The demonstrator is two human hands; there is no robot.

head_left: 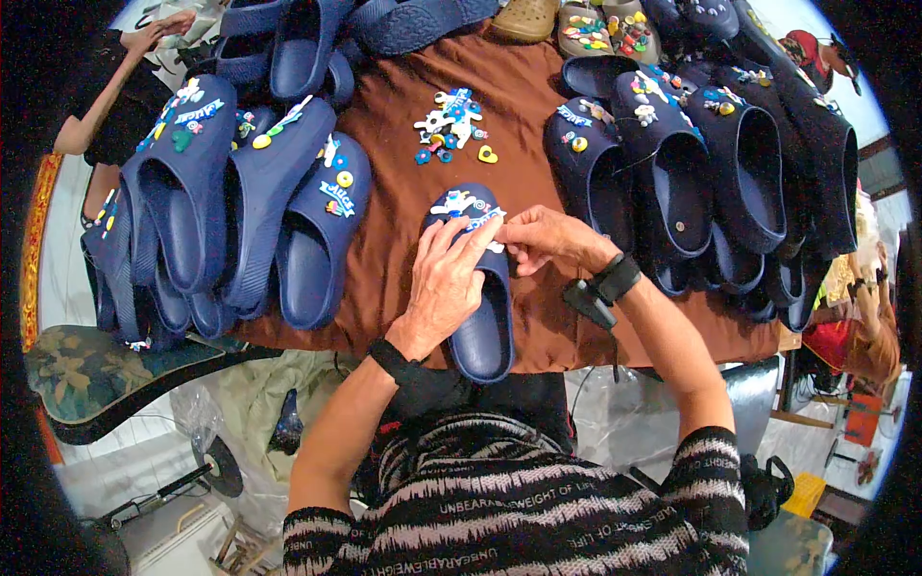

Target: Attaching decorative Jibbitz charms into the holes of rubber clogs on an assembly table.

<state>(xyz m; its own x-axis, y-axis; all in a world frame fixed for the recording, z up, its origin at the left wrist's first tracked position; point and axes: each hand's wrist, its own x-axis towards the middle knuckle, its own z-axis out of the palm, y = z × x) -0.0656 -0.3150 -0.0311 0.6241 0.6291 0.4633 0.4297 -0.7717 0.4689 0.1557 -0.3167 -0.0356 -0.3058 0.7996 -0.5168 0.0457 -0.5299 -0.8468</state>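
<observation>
A navy-blue clog (483, 336) lies in front of me with its toe pointing away, at the near edge of the brown cloth. Colourful shoe charms (459, 203) sit on its toe. My left hand (444, 288) lies over the clog's upper, its fingers closed on it and covering part of the charms. At the clog's right side, my right hand (555, 238) is closed in a pinch beside a white charm. What those fingertips hold, if anything, is hidden. Beyond the toe is a small heap of loose charms (449, 125), with a yellow heart charm (488, 154) at its edge.
Navy clogs with charms (317, 259) crowd the left of the brown cloth (403, 86); more dark clogs (663, 206) stand at the right. Tan clogs (586, 34) are at the back. A patterned chair seat (106, 379) is at left. Other people are at both sides.
</observation>
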